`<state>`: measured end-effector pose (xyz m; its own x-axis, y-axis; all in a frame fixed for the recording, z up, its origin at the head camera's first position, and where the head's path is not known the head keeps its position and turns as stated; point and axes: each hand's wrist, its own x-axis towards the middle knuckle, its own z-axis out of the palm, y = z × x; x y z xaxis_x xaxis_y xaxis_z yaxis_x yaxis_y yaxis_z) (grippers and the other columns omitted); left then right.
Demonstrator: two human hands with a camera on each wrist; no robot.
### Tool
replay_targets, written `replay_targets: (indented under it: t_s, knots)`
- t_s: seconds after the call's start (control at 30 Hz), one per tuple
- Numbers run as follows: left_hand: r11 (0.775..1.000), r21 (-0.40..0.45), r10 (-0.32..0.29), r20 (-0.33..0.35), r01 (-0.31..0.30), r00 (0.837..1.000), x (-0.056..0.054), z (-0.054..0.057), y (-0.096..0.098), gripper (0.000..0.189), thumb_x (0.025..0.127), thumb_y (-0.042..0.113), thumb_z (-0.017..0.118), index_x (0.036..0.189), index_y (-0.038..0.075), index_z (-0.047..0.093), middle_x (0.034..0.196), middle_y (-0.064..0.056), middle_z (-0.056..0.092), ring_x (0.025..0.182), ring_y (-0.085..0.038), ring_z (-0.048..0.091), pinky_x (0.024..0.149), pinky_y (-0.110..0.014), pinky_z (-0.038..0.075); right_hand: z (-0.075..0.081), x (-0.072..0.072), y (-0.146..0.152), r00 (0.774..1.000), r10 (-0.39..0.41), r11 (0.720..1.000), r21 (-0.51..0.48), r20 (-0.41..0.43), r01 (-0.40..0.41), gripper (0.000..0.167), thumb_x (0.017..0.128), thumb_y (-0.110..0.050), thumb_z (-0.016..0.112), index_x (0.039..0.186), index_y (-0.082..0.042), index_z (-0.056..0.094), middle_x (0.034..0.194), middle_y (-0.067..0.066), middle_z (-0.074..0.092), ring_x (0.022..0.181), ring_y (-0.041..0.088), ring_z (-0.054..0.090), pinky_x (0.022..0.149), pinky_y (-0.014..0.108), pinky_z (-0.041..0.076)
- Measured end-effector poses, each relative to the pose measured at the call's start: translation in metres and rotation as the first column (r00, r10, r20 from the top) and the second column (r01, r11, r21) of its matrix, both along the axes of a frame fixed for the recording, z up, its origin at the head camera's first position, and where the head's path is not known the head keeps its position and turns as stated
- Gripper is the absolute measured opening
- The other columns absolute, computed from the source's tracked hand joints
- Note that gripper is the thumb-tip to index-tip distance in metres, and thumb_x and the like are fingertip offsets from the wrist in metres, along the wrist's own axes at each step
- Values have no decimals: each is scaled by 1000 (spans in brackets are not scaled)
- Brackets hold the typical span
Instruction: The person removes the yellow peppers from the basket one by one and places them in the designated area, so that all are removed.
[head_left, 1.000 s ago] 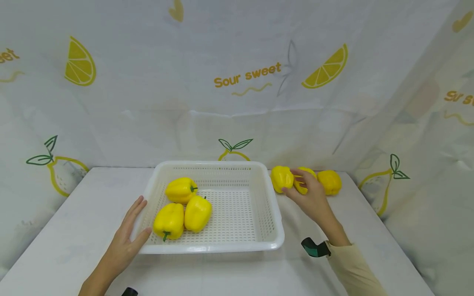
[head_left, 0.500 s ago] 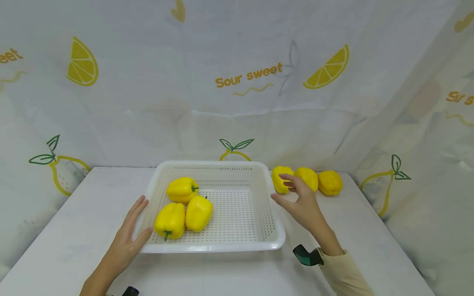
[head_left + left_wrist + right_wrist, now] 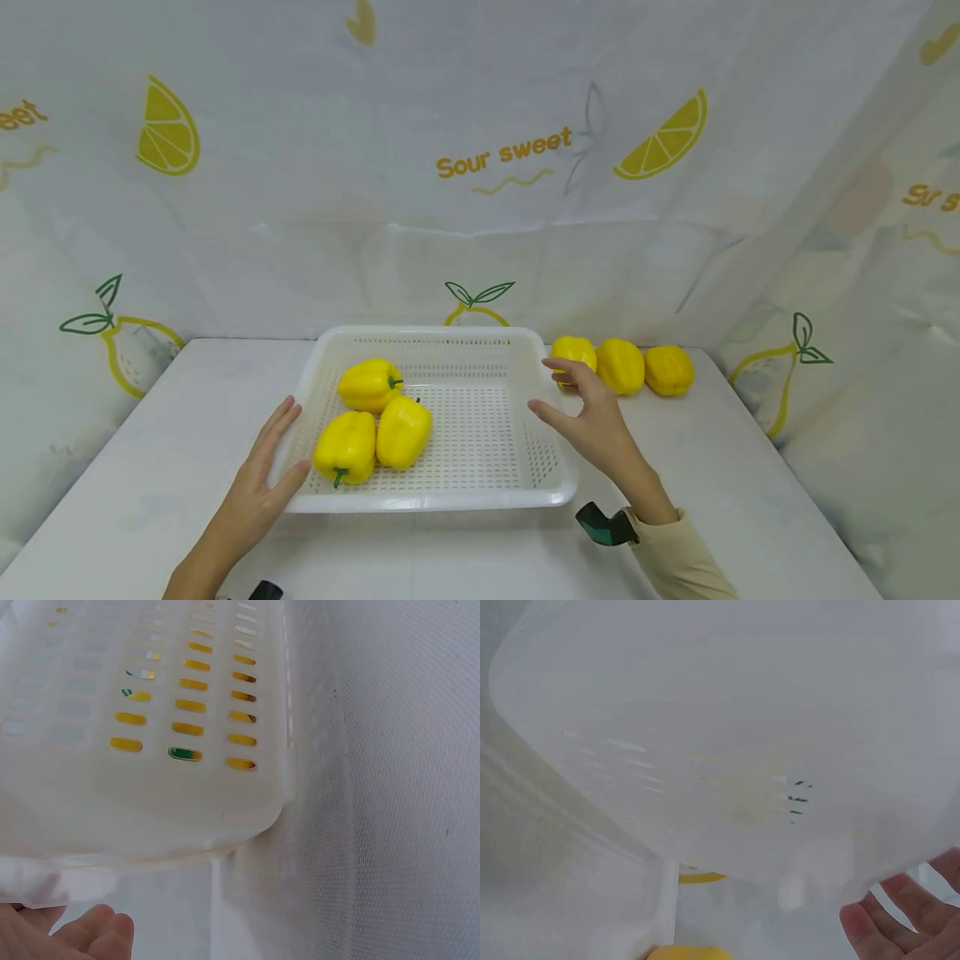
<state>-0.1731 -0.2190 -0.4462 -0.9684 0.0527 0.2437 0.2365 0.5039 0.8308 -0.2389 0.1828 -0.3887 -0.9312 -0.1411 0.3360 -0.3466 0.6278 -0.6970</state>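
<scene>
Currently I see the left hand and right hand both spread wide at opposite sides of the basket, three yellow peppers inside.

White plastic basket: rectangular, corners rounded, rim smooth, floor slotted, walls perforated; long sides run left to right, opening upward. Inside, left half, a close cluster, all glossy yellow: far bell pepper, lying on its side, green stem to the right; near bell pepper, on its side, green stem toward the near side; right-hand bell pepper, green stem at its far end. Outside, right of the basket's far right corner, a yellow row: leftmost bell pepper, partly hidden; middle bell pepper, lobed; rightmost bell pepper, just beside it
</scene>
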Motion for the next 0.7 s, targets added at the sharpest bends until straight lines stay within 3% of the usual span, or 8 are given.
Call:
replay_targets:
  t_s: [0.17, 0.47, 0.7]
  knots:
    - [1000, -7, 8, 1, -8, 1000, 0, 0, 0, 70, 95, 12, 57, 157, 10, 25, 167, -11, 9, 155, -19, 5, 114, -72, 12, -2, 0, -5, 998, 44, 999, -9, -41, -44, 58, 82, -16, 81, 133, -5, 55, 136, 14, 59, 117, 35, 61, 101, 52, 51]
    - [1000, -10, 0, 8, 0, 1000, 0, 1, 0, 70, 95, 14, 57, 157, 9, 24, 167, -14, 9, 154, -31, 4, 111, -76, 14, -9, 2, -17, 991, 127, 992, -9, -40, -128, 56, 83, -14, 79, 133, -5, 55, 136, 11, 60, 116, 32, 62, 99, 48, 53]
    - [1000, -19, 7, 2, -7, 1000, 0, 0, 0, 70, 95, 14, 57, 157, 10, 24, 167, -14, 10, 155, -18, 4, 112, -75, 14, -12, 4, -27, 984, 175, 985, 3, -33, -175, 55, 84, -15, 79, 133, -7, 56, 135, 10, 61, 114, 29, 62, 98, 46, 54]
